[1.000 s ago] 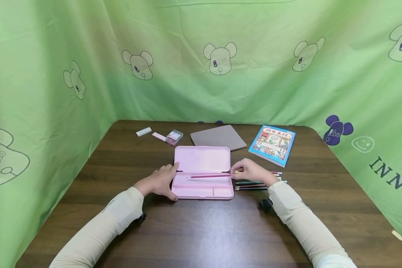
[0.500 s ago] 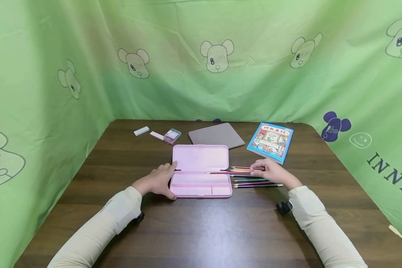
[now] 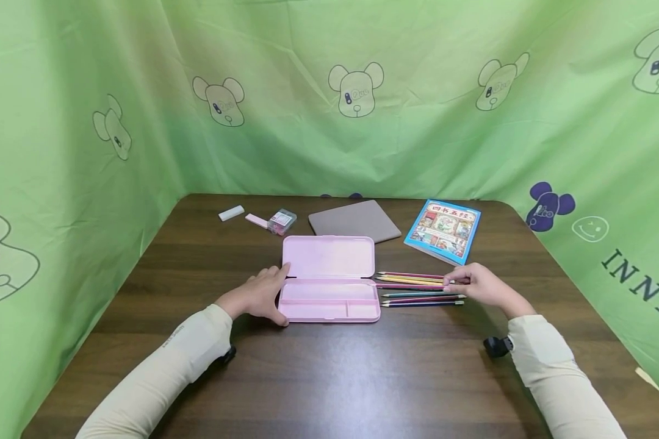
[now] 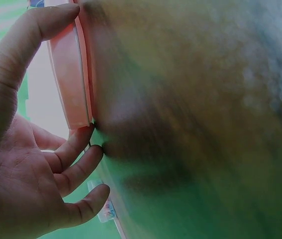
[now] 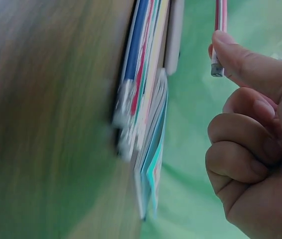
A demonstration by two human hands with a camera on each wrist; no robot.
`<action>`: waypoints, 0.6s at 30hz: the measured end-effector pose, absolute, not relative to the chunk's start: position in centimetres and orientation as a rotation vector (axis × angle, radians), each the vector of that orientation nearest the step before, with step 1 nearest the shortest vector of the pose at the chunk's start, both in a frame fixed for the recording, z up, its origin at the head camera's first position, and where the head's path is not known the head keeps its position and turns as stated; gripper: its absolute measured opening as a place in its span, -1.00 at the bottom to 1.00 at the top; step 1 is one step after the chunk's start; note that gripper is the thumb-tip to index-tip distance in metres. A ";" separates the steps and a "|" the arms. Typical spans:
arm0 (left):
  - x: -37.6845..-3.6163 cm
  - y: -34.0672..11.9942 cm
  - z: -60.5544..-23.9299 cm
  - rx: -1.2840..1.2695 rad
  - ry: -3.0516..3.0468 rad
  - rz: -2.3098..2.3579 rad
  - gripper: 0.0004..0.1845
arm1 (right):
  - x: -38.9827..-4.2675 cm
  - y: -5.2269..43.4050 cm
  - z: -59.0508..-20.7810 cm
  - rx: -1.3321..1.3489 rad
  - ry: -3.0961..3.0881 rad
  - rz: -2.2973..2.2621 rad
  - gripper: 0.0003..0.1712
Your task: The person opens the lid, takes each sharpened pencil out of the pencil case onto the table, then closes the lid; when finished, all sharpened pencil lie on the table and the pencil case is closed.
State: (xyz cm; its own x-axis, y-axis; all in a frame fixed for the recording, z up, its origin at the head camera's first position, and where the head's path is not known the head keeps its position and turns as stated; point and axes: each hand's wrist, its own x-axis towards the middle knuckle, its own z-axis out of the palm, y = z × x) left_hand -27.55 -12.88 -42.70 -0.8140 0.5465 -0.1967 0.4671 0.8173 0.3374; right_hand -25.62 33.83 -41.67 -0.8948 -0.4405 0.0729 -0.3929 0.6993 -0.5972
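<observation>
A pink pencil case (image 3: 329, 292) lies unfolded on the table, its lid tipped back and its compartments bare. Around its left end, my left hand (image 3: 259, 294) holds it between thumb and fingers; the thumb sits at the near corner, as the left wrist view also shows. A red pencil (image 3: 406, 286) is pinched near its eraser end by my right hand (image 3: 480, 285), with the other fingers curled in. That pencil hangs above several pencils (image 3: 423, 303) lying side by side right of the case. In the right wrist view, its striped barrel (image 5: 221, 17) is lifted clear of the others.
Behind the case lies a grey laptop-like slab (image 3: 356, 221). A blue-edged book (image 3: 445, 230) is at the back right. Back left are a small clear box (image 3: 282, 222), a pink strip (image 3: 256, 221) and a white block (image 3: 231, 213). Green cloth (image 3: 285, 140) surrounds the table.
My right hand has moved right, drawing the red pencil from over the case to above the pencils beside it. The left hand has stayed at the case's left end.
</observation>
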 end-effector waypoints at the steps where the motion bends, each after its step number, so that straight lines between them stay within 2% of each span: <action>1: -27.5 -12.9 -42.7 0.775 2.719 0.396 0.29 | -25.5 34.2 -41.7 -0.696 2.829 -0.957 -0.96; 18: -27.5 -12.8 -42.7 0.777 2.724 0.396 0.29 | -24.2 36.9 -42.6 -0.701 2.728 -0.869 -0.89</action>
State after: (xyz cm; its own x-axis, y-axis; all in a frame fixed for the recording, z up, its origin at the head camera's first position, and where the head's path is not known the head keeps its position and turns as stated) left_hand -27.46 -12.85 -42.72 -0.8159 0.5459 -0.1906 0.4690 0.8176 0.3340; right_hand -24.21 36.91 -42.57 -0.8691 -0.4931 -0.0395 -0.3795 0.7158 -0.5863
